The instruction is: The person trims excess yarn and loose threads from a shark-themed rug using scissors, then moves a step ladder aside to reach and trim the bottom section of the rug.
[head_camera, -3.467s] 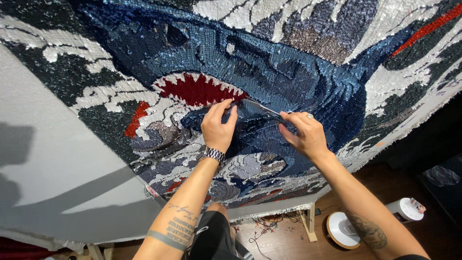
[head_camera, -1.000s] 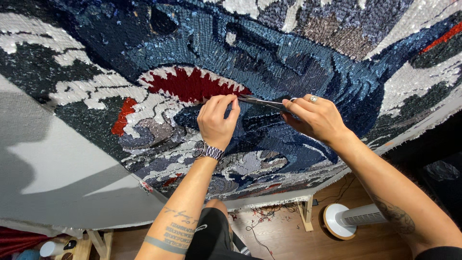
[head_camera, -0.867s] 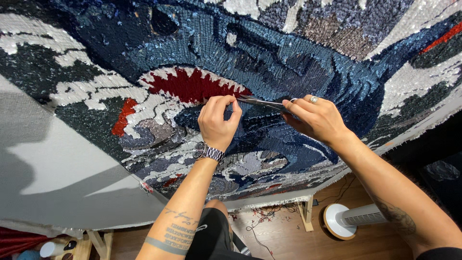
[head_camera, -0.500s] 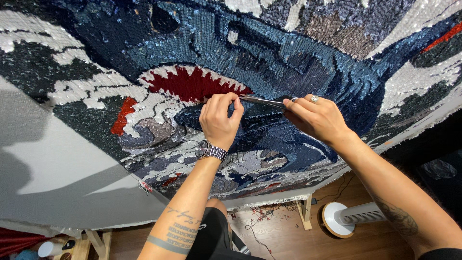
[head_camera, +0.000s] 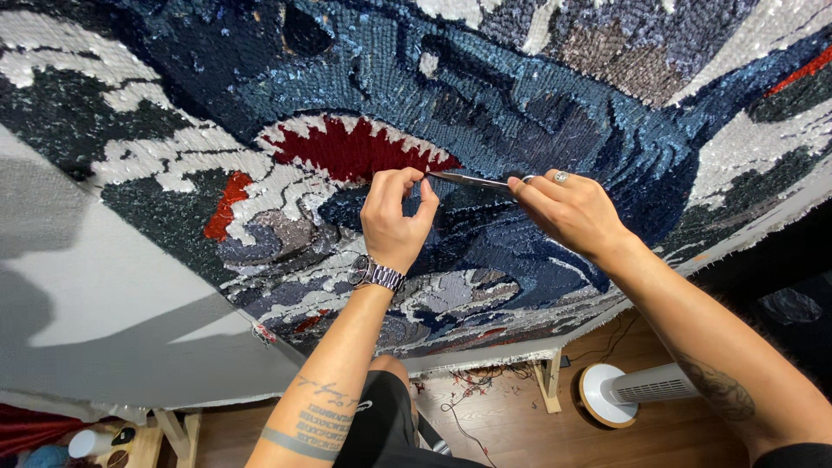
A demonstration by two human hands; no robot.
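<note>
We see the left hand (head_camera: 392, 218) at frame centre, fingers pinching pile on the tufted shark rug (head_camera: 537, 113), lifting it. The right hand (head_camera: 568, 212), fingers curled closed around slim scissors (head_camera: 472, 180), points blades toward that pinch for trimming.

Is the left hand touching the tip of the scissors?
Touching. The head view shows the left hand pinching with thumb and forefinger right at the tip of the scissors, which the right hand holds against the tufted rug; no gap shows.
</note>
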